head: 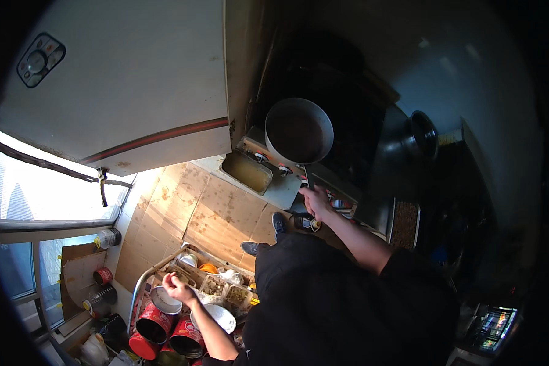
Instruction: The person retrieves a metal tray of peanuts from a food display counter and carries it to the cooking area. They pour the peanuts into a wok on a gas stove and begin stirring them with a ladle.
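My right hand (318, 201) grips the handle of a deep metal pan (274, 145), held out over the dark stove area. Some dark contents or a dark base show inside the pan; which, I cannot tell. My left hand (178, 289) hovers above a cart (142, 281) crowded with containers, its fingers bent close together. Whether anything small is pinched in them is too small to tell. Just below it sits a white bowl (161, 303), with red cans (154, 318) nearby. Plastic tubs of chopped food (213, 286) and another white bowl (216, 316) lie close by.
A rectangular basin of murky liquid (247, 171) is set beside the stove knobs (284, 170). Stained cardboard (210, 215) covers the floor. A large white cabinet (142, 82) stands beyond. A metal pot (423, 135) and a tray of brown food (405, 224) are at right.
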The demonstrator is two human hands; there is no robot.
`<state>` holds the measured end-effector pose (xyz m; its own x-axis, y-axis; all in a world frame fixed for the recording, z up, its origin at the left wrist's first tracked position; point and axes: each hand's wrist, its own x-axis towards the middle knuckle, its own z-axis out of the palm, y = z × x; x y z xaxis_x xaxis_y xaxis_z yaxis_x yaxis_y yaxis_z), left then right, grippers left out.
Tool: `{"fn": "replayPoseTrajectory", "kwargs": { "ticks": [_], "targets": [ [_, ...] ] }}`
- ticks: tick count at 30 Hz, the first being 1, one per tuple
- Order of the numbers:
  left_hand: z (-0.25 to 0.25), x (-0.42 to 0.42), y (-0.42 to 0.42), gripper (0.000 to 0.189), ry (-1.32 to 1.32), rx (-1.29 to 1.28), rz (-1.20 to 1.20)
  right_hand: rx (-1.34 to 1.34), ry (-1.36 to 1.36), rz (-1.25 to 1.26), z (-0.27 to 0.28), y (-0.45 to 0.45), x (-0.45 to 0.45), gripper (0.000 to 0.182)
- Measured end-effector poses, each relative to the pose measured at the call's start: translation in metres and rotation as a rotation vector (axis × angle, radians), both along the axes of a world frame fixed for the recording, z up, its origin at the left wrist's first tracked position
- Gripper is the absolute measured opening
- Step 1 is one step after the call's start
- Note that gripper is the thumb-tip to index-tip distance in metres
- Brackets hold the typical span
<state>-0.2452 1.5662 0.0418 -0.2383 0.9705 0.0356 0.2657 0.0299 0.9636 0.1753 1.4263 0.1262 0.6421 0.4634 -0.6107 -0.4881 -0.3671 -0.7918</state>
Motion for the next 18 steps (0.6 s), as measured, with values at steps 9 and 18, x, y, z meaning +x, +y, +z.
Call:
{"fn": "replayPoseTrajectory", "kwargs": {
  "ticks": [9,18],
  "targets": [
    [0.024,0.139,-0.039,0.013,-0.079,-0.08,-0.322,-0.045,-0.075,-0.25,-0.037,0.083,0.058,0.02],
    [0.064,0.211,-0.006,0.011,-0.008,0.0,-0.498,-0.1,-0.098,-0.203,-0.083,0.109,0.051,0.03]
  ]
}}
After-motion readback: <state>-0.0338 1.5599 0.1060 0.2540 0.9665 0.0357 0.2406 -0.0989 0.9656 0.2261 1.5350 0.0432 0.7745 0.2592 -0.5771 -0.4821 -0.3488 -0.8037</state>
